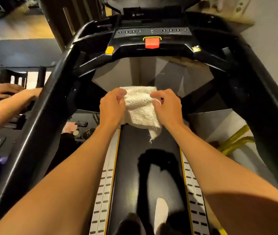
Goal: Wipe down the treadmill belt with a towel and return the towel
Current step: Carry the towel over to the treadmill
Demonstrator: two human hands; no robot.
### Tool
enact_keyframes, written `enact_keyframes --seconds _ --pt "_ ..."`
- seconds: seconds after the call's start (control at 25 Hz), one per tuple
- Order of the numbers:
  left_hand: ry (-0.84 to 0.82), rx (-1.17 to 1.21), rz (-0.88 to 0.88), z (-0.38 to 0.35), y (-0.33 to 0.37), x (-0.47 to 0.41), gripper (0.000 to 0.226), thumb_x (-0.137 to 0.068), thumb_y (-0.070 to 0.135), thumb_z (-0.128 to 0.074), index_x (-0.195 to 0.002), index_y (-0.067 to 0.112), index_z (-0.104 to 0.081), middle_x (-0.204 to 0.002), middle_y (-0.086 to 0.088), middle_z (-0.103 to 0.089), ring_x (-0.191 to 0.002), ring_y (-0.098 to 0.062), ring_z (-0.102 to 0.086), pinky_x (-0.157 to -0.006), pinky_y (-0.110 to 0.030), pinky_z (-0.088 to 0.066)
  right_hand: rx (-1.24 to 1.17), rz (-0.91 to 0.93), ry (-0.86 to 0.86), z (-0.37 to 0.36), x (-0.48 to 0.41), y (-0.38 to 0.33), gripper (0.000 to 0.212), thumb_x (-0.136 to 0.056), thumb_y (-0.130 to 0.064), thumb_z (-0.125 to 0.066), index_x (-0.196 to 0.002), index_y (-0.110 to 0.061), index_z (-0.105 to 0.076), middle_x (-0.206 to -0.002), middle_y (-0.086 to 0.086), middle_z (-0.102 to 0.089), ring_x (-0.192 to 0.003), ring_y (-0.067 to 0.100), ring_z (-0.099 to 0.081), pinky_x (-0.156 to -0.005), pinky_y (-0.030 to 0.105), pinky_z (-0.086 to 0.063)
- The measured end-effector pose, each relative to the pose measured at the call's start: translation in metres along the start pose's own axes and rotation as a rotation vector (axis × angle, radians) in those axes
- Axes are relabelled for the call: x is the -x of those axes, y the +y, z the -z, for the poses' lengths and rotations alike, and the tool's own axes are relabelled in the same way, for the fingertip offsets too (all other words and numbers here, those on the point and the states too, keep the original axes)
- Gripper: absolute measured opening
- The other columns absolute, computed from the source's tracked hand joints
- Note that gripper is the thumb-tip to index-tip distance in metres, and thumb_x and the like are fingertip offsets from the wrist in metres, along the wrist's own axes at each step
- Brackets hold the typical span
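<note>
The towel (141, 107) hides the belt's (131, 167) front end (console buttons (151, 30) illegible).

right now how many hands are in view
4: left hand and right hand gripping the white towel over the belt; two more, and, at the left edge. Others may be hidden.

I have both hands out over the treadmill belt (131, 167), left hand (112, 107) and right hand (168, 107) each pinching an upper edge of the white towel (140, 107). Its lower corner hangs down. The console's red stop button (152, 42) sits ahead.
</note>
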State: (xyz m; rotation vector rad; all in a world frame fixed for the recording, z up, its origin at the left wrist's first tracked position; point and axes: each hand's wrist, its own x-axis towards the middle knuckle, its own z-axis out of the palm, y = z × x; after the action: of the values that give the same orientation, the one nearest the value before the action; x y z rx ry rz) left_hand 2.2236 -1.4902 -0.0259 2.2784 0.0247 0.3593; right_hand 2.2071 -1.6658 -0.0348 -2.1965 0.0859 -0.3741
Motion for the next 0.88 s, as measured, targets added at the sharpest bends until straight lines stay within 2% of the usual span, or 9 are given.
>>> enact_keyframes --seconds 0.08,0.2,0.36,0.48,0.56,0.64,0.8,0.88 --pt "-0.015 -0.014 0.025 -0.02 -0.012 -0.032 0.032 -0.09 0.007 -0.047 -0.11 0.021 -0.067 -0.102 0.0 -0.068 -0.091 -0.019 -0.063 -0.084 -0.036 -0.053 -0.002 -0.019 0.001 -0.018 -0.029 0.014 0.027 -0.087 -0.009 -0.057 -0.101 -0.027 -0.069 -0.1 -0.011 -0.055 -0.091 0.009 -0.056 -0.092 0.041 -0.046" --pt "-0.025 -0.031 0.041 -0.049 -0.034 -0.071 0.033 -0.091 0.008 -0.045 -0.113 0.018 -0.067 -0.105 -0.003 -0.067 -0.095 -0.021 -0.061 -0.086 -0.034 -0.05 -0.005 -0.046 -0.029 -0.044 -0.066 0.037 0.025 -0.087 -0.008 -0.059 -0.103 -0.025 -0.07 -0.099 -0.012 -0.055 -0.086 0.003 -0.05 -0.089 0.035 -0.047" --pt "-0.058 -0.1 0.025 -0.108 -0.086 -0.121 0.033 -0.095 0.01 -0.043 -0.121 0.014 -0.063 -0.115 -0.011 -0.062 -0.105 -0.026 -0.057 -0.09 -0.031 -0.041 0.041 -0.082 -0.045 -0.095 -0.111 0.08 0.024 -0.089 -0.01 -0.06 -0.108 -0.021 -0.071 -0.103 -0.004 -0.06 -0.089 0.009 -0.056 -0.082 0.02 -0.043" --pt "-0.094 -0.125 0.06 -0.152 -0.129 -0.144 0.033 -0.097 0.016 -0.043 -0.125 0.014 -0.058 -0.115 -0.013 -0.057 -0.104 -0.029 -0.056 -0.09 -0.032 -0.04 0.045 -0.139 -0.041 -0.141 -0.129 0.116 0.024 -0.089 -0.009 -0.057 -0.108 -0.017 -0.07 -0.105 0.001 -0.061 -0.092 0.011 -0.057 -0.083 0.019 -0.042" --pt "-0.175 -0.16 0.054 -0.183 -0.158 -0.151 0.038 -0.092 0.015 -0.048 -0.13 0.013 -0.052 -0.115 -0.014 -0.051 -0.099 -0.031 -0.053 -0.09 -0.038 -0.041 -0.025 -0.177 0.031 -0.177 -0.135 0.147 0.023 -0.086 -0.003 -0.057 -0.102 -0.012 -0.07 -0.104 0.007 -0.064 -0.095 0.019 -0.06 -0.084 0.024 -0.045" --pt "-0.288 -0.18 0.049 -0.222 -0.201 -0.154 0.045 -0.085 0.01 -0.049 -0.13 0.012 -0.047 -0.115 -0.013 -0.042 -0.093 -0.03 -0.05 -0.085 -0.038 -0.041 -0.022 -0.181 0.081 -0.226 -0.138 0.193 0.023 -0.083 0.001 -0.058 -0.099 -0.008 -0.071 -0.103 0.013 -0.065 -0.094 0.026 -0.062 -0.082 0.021 -0.043" --pt "-0.348 -0.222 0.109 -0.315 -0.312 -0.137 0.032 -0.081 0.001 -0.039 -0.11 0.014 -0.045 -0.101 -0.004 -0.033 -0.067 -0.024 -0.045 -0.064 -0.036 -0.04 0.024 -0.282 -0.031 -0.323 -0.127 0.305 0.026 -0.088 -0.002 -0.053 -0.107 -0.009 -0.07 -0.112 0.013 -0.065 -0.101 0.022 -0.062 -0.091 0.02 -0.043" --pt "-0.334 -0.222 0.152 -0.363 -0.373 -0.123 0.034 -0.083 -0.001 -0.034 -0.11 0.016 -0.045 -0.098 -0.002 -0.033 -0.063 -0.019 -0.04 -0.063 -0.038 -0.043 0.045 -0.283 -0.061 -0.368 -0.119 0.361 0.027 -0.092 -0.005 -0.049 -0.109 -0.011 -0.069 -0.112 0.01 -0.062 -0.1 0.02 -0.061 -0.094 0.025 -0.047"
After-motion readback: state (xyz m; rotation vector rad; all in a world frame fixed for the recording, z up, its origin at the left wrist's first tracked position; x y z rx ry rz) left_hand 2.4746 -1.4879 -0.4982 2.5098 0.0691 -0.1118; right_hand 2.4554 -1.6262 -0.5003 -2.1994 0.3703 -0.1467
